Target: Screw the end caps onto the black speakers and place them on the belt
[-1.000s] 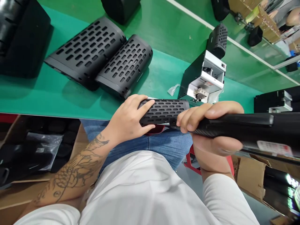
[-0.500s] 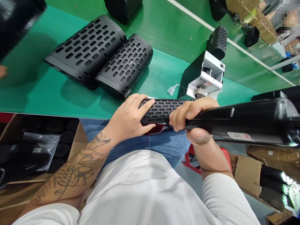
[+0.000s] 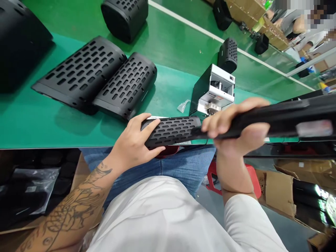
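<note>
On the bench's near edge lies a black slotted housing (image 3: 173, 130), its rows of oblong holes facing up. My left hand (image 3: 136, 140) rests over its left end, thumb at the near side and fingers on top, gripping it. My right hand (image 3: 233, 127) is wrapped round a black electric screwdriver (image 3: 283, 120) with a pale label, held almost level and blurred by motion. The screwdriver's narrow nose overlaps the housing's right end; whether they touch I cannot tell. Just beyond stands a silver and black screw feeder (image 3: 214, 91).
Two slotted housings (image 3: 84, 70) lie side by side at left. A large black housing (image 3: 21, 45) fills the upper left; another black housing (image 3: 124, 17) stands farther back. Small clear plastic bag (image 3: 183, 105) near the feeder. Below are cardboard boxes (image 3: 279, 192) and a red stool (image 3: 253, 178).
My right hand has drawn the screwdriver rightward, uncovering the slotted housing's right end. The view has shifted. At upper left, the black housing that was blurred beside fingertips now stands on the bench.
</note>
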{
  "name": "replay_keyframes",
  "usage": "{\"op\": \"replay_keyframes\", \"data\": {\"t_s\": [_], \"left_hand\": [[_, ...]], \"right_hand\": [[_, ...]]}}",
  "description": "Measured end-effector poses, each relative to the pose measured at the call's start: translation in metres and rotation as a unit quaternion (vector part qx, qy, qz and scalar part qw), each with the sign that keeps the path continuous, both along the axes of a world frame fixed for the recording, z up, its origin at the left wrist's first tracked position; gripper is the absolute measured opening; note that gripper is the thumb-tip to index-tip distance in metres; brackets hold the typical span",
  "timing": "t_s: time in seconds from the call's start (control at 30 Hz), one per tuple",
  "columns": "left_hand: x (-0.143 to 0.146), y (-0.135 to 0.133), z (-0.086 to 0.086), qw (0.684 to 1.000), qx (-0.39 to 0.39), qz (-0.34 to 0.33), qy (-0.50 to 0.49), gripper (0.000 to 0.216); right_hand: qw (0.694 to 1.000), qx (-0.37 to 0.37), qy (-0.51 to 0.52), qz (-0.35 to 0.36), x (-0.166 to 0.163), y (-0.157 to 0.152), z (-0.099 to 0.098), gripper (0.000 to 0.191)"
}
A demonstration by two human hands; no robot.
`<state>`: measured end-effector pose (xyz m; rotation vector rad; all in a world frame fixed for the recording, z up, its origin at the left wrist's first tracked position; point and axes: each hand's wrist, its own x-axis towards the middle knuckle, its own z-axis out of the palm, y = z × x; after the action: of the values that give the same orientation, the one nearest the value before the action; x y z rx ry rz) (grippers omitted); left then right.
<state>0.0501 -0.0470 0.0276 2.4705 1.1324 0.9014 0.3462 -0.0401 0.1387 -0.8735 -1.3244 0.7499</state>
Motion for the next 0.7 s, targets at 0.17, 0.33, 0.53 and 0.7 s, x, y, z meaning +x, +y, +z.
{"op": "replay_keyframes", "data": {"t_s": [0.17,0.33,0.53,0.7], "left_hand": [[-0.011,-0.005,-0.021,0.995,-0.057,0.004,-0.083,0.113],[-0.021,-0.003,-0.05,0.981,-0.136,-0.003,-0.141,0.145],[-0.019,0.0,-0.062,0.975,-0.142,-0.023,-0.171,0.15],[-0.017,0.001,-0.056,0.974,-0.15,-0.025,-0.166,0.144]], "right_hand": [[0.957,0.151,0.005,-0.248,0.057,0.057,0.007,0.043],[0.966,0.072,-0.023,-0.247,0.086,0.073,-0.028,0.06],[0.968,0.103,-0.01,-0.228,0.066,0.049,-0.013,0.052],[0.988,0.037,0.022,-0.149,0.028,-0.009,0.021,0.046]]}}
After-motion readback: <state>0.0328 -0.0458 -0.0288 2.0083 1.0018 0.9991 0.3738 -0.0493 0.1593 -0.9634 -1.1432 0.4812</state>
